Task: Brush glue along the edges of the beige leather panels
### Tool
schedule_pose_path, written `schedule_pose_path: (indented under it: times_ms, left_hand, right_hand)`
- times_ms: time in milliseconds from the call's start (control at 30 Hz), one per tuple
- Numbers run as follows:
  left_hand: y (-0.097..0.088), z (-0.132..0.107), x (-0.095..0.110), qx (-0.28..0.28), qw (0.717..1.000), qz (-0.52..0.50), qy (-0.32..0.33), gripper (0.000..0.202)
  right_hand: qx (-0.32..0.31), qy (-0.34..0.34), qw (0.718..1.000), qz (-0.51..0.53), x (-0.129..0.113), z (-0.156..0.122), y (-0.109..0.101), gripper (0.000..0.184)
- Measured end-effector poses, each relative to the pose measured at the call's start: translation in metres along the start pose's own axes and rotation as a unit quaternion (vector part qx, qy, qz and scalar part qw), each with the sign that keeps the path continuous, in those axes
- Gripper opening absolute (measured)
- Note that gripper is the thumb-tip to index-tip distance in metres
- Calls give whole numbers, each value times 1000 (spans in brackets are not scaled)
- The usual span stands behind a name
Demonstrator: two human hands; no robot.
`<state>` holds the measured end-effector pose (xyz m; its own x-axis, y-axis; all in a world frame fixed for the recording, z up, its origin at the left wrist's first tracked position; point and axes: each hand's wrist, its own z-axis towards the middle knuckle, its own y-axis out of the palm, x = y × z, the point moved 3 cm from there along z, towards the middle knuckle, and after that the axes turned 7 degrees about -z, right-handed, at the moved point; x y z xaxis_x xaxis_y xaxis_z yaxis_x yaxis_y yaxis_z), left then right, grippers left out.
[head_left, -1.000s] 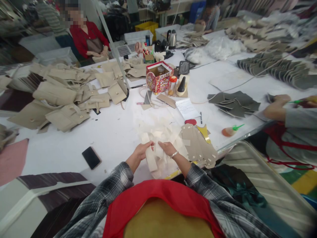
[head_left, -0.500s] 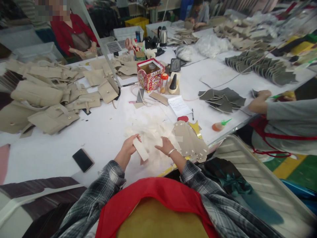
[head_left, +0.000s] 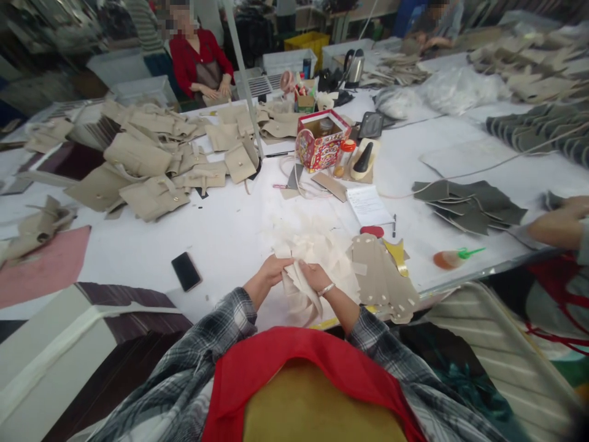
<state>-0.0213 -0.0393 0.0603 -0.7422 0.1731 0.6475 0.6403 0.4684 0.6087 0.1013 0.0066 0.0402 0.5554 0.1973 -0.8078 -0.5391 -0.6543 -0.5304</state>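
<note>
A small stack of cream strips (head_left: 298,283), fanned apart, is between my two hands above the table edge. My left hand (head_left: 272,271) is closed on the strips' left end. Against their upper right side, my right hand (head_left: 315,277) has its fingers curled and thumb pressed on the strips. Loose whitish strips or sheets (head_left: 334,250) lie heaped just beyond and under the hands. Right of that heap are overlapping beige flat pieces (head_left: 375,276) with pale tabs along their edges. A yellow curved piece (head_left: 396,256) rests at their far corner.
A phone (head_left: 186,271) lies left. Beige bag parts (head_left: 147,156) are piled at the back left. Behind the heap are a notebook (head_left: 370,207) and red patterned box (head_left: 317,150). On the right are dark grey pieces (head_left: 469,205), a glue bottle (head_left: 448,259) and a co-worker's hand (head_left: 559,222).
My right hand, open over the heap before, has come to the strips and closed on them. The strips are now fanned apart. The view has turned left.
</note>
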Motion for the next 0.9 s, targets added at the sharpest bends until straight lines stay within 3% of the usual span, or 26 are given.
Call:
schedule_pose_path:
  times_ms: [100, 167, 333, 400, 533, 633, 800, 900]
  left_hand:
    - [-12, 2, -1, 92, 994, 6, 55, 41]
    - [-21, 6, -3, 143, 987, 1, 70, 39]
    - [-35, 12, 0, 189, 979, -22, 71, 30]
    - [-36, 9, 2, 191, 979, -24, 67, 30]
    - [-29, 3, 1, 127, 990, 60, 5, 36]
    - [-28, 2, 2, 139, 984, 108, -2, 36]
    - [-37, 9, 14, 193, 971, 137, 39, 28]
    - [-45, 12, 17, 220, 963, 148, 48, 26]
  right_hand:
    - [-17, 7, 999, 38, 1, 5, -1, 43]
    - [8, 5, 999, 53, 3, 9, -3, 35]
    - [103, 67, 991, 49, 16, 16, -6, 42]
    - [99, 76, 991, 50, 19, 17, -4, 45]
    - [64, 63, 994, 61, 17, 18, 1, 49]
    - [54, 47, 997, 28, 20, 22, -3, 45]
    - [129, 96, 985, -70, 51, 28, -37, 25]
    - [192, 73, 971, -118, 62, 23, -47, 44]
